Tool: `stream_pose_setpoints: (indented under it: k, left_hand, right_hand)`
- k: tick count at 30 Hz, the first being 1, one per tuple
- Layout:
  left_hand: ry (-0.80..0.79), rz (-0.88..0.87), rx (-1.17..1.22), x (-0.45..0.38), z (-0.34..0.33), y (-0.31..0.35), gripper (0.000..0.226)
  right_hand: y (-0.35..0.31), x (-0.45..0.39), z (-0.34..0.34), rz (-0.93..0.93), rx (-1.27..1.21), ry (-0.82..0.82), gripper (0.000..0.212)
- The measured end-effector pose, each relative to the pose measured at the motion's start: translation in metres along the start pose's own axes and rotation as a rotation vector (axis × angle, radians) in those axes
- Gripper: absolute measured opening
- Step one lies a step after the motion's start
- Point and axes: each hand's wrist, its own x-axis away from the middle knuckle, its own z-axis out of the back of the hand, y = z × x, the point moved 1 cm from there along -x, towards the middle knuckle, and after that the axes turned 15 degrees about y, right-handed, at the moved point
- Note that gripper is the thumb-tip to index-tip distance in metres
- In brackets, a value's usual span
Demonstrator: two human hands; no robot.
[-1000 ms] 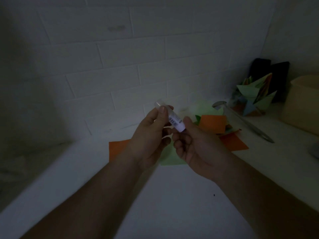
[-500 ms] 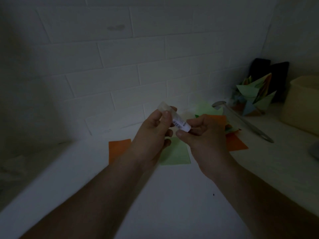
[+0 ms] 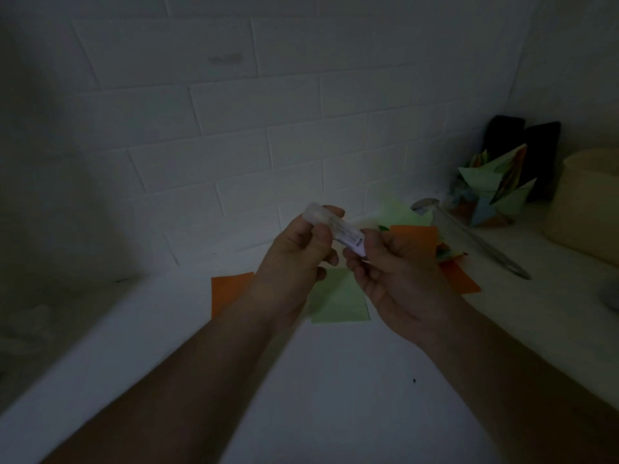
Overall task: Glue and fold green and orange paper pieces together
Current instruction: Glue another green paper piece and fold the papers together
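While our left hand pinches the capped end of a small white plastic glue stick and our right hand grips its base, we hold it above the light green square paper and orange paper sheet lying on the white desk near its back edge.

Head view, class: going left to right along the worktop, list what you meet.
Orange sheet → left hand → glue stick → right hand → spoon → folded paper model → cream container.
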Motion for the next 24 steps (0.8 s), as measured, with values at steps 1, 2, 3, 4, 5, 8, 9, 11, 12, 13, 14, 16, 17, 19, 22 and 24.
stream_pose_setpoints:
  k: [1, 2, 3, 4, 5, 8, 9, 11, 12, 13, 14, 16, 17, 19, 22, 24]
  left_hand:
    - [0.012, 0.023, 0.021, 0.000, 0.000, 0.000, 0.031]
    - [0.018, 0.046, 0.040, 0.000, -0.001, -0.001, 0.031]
    - [0.014, 0.062, 0.055, 0.001, -0.001, -0.002, 0.030]
    - [0.004, 0.066, 0.062, 0.001, -0.001, -0.002, 0.029]
    - [-0.007, 0.061, 0.063, 0.001, -0.001, -0.003, 0.028]
    - [-0.011, 0.049, 0.057, 0.000, -0.001, -0.002, 0.028]
    - [-0.011, 0.042, 0.044, -0.001, 0.000, -0.001, 0.028]
    - [-0.019, 0.006, -0.020, -0.002, 0.004, -0.001, 0.028]
    - [-0.020, -0.014, -0.056, -0.003, 0.006, -0.001, 0.030]
    - [-0.010, -0.030, -0.079, -0.004, 0.008, -0.002, 0.030]
    - [0.010, -0.056, -0.106, -0.006, 0.011, -0.002, 0.028]
    - [0.060, -0.133, -0.195, -0.008, 0.015, -0.002, 0.032]
    - [0.086, -0.155, -0.217, -0.009, 0.016, -0.002, 0.035]
    - [0.160, -0.148, -0.186, -0.010, 0.016, -0.002, 0.033]
    - [0.229, -0.167, -0.113, -0.013, 0.017, -0.004, 0.023]
    - [0.246, -0.206, -0.109, -0.014, 0.018, -0.005, 0.024]
  right_hand:
    - [0.000, 0.000, 0.001, 0.064, 0.034, 0.003, 0.023]
    - [0.000, 0.000, 0.001, 0.137, 0.088, 0.028, 0.015]
    - [-0.001, 0.001, 0.001, 0.224, 0.169, 0.075, 0.013]
    - [-0.003, 0.003, 0.001, 0.320, 0.263, 0.117, 0.017]
    - [-0.005, 0.004, 0.001, 0.403, 0.337, 0.140, 0.021]
    - [-0.010, 0.009, 0.001, 0.481, 0.421, 0.083, 0.024]
    - [-0.011, 0.010, 0.002, 0.475, 0.453, 0.051, 0.023]
    - [-0.011, 0.011, 0.002, 0.459, 0.499, 0.011, 0.017]
    - [-0.011, 0.009, 0.002, 0.429, 0.460, 0.002, 0.012]
    - [-0.012, 0.009, 0.001, 0.361, 0.364, 0.000, 0.009]
    - [-0.014, 0.007, 0.000, 0.283, 0.254, 0.007, 0.009]
    - [-0.018, 0.004, 0.004, 0.211, 0.152, 0.017, 0.018]
    - [-0.019, 0.003, 0.006, 0.211, 0.155, 0.009, 0.021]
    - [-0.017, 0.001, 0.009, 0.222, 0.180, 0.011, 0.016]
    - [-0.014, -0.002, 0.011, 0.230, 0.192, 0.053, 0.020]
    - [-0.013, -0.003, 0.011, 0.233, 0.183, 0.057, 0.021]
